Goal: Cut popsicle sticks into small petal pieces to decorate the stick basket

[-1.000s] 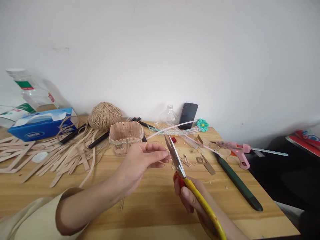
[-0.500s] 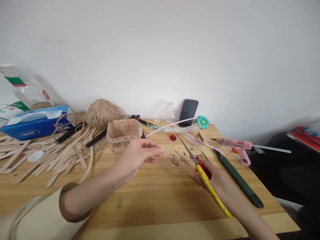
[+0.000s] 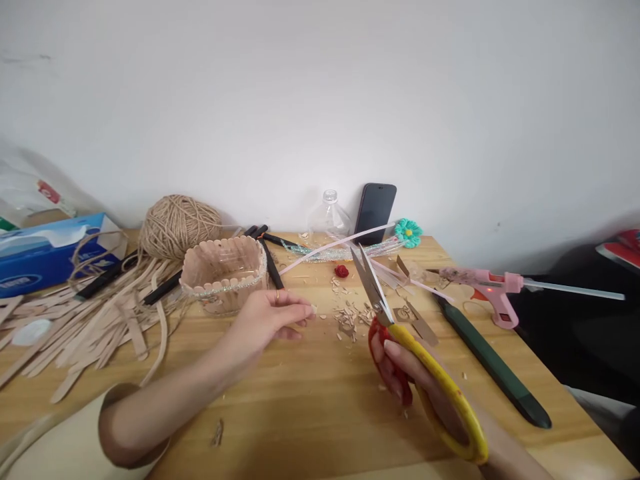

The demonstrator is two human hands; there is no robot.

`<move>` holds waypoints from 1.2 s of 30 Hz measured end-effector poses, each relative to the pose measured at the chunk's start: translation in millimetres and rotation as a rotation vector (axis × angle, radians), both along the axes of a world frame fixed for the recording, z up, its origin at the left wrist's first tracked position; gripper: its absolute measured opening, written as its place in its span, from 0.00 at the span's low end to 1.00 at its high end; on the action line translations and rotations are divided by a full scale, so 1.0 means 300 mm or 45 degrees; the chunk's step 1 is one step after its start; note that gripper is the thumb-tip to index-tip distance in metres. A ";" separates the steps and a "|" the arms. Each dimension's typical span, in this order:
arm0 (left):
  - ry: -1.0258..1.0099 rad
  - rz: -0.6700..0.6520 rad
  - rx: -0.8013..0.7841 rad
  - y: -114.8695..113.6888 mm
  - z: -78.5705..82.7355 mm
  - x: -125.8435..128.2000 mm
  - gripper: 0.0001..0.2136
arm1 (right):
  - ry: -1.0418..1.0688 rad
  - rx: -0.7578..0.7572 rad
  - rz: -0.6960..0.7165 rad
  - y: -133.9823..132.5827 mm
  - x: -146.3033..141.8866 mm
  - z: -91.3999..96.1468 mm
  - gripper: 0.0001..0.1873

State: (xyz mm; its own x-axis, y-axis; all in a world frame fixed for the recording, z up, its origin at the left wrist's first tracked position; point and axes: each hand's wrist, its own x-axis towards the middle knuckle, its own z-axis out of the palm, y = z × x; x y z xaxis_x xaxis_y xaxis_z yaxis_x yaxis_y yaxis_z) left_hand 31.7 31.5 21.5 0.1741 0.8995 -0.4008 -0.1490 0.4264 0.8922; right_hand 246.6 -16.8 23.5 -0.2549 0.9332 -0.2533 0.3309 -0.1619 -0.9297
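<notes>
My right hand (image 3: 416,367) grips a pair of scissors (image 3: 373,283), its fingers through the red and yellow handles. The blades point up and away, slightly apart. My left hand (image 3: 265,317) is closed in a pinch, thumb against forefinger. Something tiny and pale may sit at its fingertips, but I cannot make out what. Just behind this hand stands a small basket (image 3: 225,288) of rounded wooden pieces with a beaded trim. Small wood chips (image 3: 353,317) lie scattered between my hands, and a red rose-shaped piece (image 3: 341,271) is beyond them.
At the left are wooden sticks (image 3: 107,333), a ball of twine (image 3: 180,227) and a blue tissue box (image 3: 55,257). A phone (image 3: 375,213) leans on the wall near a cut clear bottle (image 3: 330,217). To the right lie a pink glue gun (image 3: 493,293) and a dark green tool (image 3: 490,363).
The scissors have turned more upright, and their blades have spread apart. My right hand has shifted its hold on the handles. My left hand keeps its pinch; the view has shifted slightly.
</notes>
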 end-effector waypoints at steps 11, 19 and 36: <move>-0.135 0.250 0.132 -0.010 0.114 0.002 0.04 | 0.049 0.226 0.300 0.064 -0.140 0.012 0.30; -0.185 0.351 0.167 -0.007 0.121 -0.006 0.05 | 0.055 0.249 0.379 0.086 -0.178 -0.004 0.32; -0.273 0.409 0.120 -0.024 0.136 -0.002 0.05 | -0.019 0.395 0.357 0.091 -0.175 -0.046 0.28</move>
State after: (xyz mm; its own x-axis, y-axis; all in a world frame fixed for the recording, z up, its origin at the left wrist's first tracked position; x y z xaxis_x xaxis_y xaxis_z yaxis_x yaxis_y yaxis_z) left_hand 31.0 24.4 62.3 -0.0515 0.9528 -0.2992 -0.4487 0.2456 0.8593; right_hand 194.0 10.4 9.8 -0.5084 0.8608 0.0230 0.3364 0.2231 -0.9149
